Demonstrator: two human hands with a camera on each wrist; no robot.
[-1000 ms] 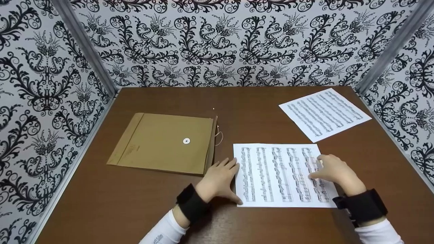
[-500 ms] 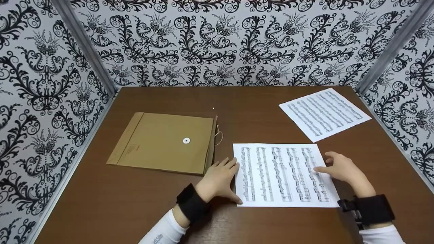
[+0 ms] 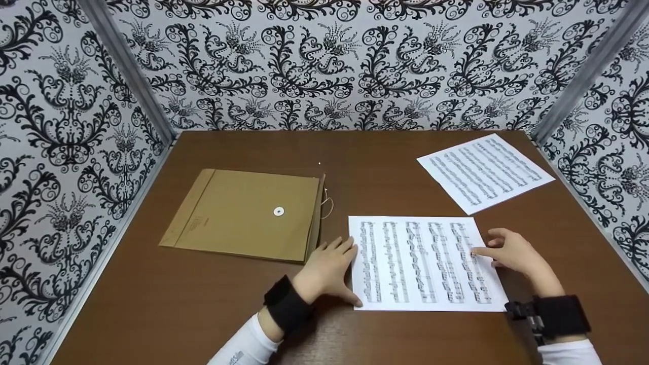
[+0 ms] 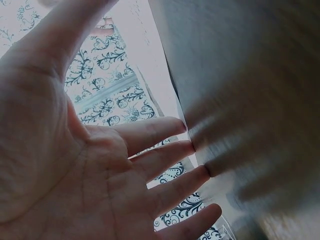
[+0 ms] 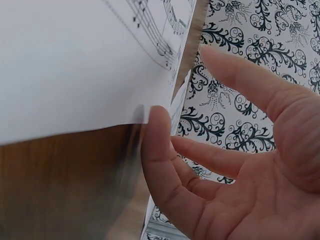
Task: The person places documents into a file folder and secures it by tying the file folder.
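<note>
A sheet of printed music [image 3: 416, 263] lies flat on the brown table, near the front and right of centre. At its left edge rests my left hand [image 3: 327, 268], with fingers spread and the thumb by the near left corner. In the left wrist view the left fingers [image 4: 175, 187] are straight, their tips at the table. My right hand [image 3: 517, 258] is at the right edge of the sheet, its thumb reaching over the paper. The right wrist view shows one bent finger [image 5: 160, 135] against the sheet's edge, with the thumb apart from the paper.
A brown paper envelope [image 3: 253, 218] with a white button and a loose string lies on the left of the table [image 3: 375, 334]. Another music sheet [image 3: 484, 172] lies askew at the back right. Patterned walls [image 3: 324, 61] enclose the back and sides.
My right hand has slid back to the right, from over the sheet to its right edge. The left hand, both sheets and the envelope have stayed in place.
</note>
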